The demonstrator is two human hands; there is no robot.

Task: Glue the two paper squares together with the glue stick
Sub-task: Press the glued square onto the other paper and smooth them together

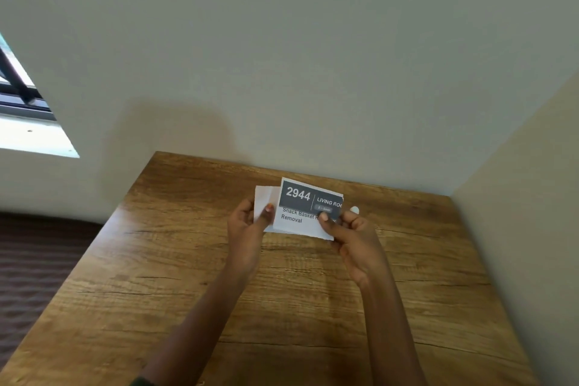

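Both hands hold paper above the wooden table [282,291]. My left hand [247,226] pinches a plain white paper square [264,197] by its lower edge. My right hand [351,235] grips a printed paper square [300,207] with a dark grey band reading "2944", thumb pressed on its front. The printed square overlaps the front of the white one. A small white rounded object [354,209] sticks up behind my right fingers; whether it is the glue stick I cannot tell.
The table stands in a corner, with a pale wall [282,56] behind it and another wall [526,197] on the right. A window [18,97] is at the far left, and dark flooring [37,260] lies left of the table.
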